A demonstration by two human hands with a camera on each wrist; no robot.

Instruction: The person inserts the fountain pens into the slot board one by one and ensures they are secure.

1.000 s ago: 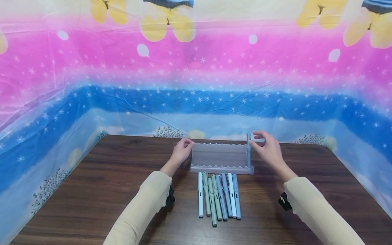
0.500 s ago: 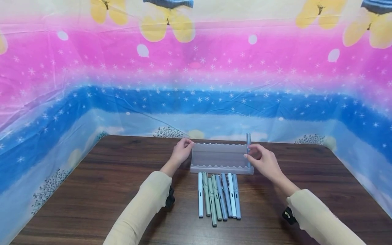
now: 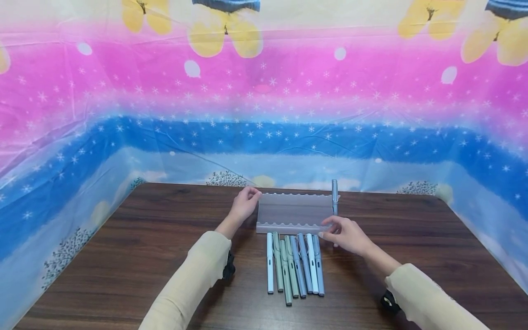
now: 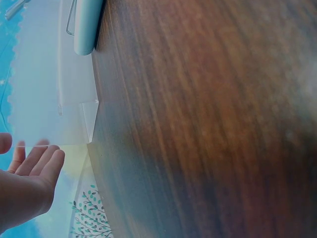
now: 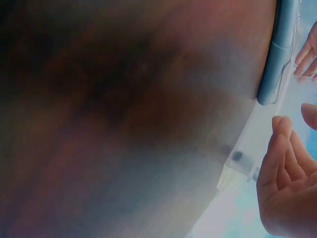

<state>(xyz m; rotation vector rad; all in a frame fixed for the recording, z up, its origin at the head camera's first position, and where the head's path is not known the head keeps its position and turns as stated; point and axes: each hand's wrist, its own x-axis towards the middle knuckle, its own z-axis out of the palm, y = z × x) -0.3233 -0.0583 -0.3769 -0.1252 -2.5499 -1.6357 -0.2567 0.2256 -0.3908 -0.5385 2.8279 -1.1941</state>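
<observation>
Nine pens [image 3: 291,270] in all. Eight lie on one brown counter [image 3: 103,275], near side of one clear rack [image 3: 294,209]: two pale pens [image 3: 270,275], three green pens [image 3: 286,277] and three blue-grey pens [image 3: 305,265]. One more pen [image 3: 334,195] stands in the rack's right end. Two cream sleeves [image 3: 185,275] show, one at left and one at right. One printed curtain [image 3: 264,101] hangs on the far side.

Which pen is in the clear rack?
The blue-grey pen at the right end of the rack; the other pens all lie on the table in front.
</observation>
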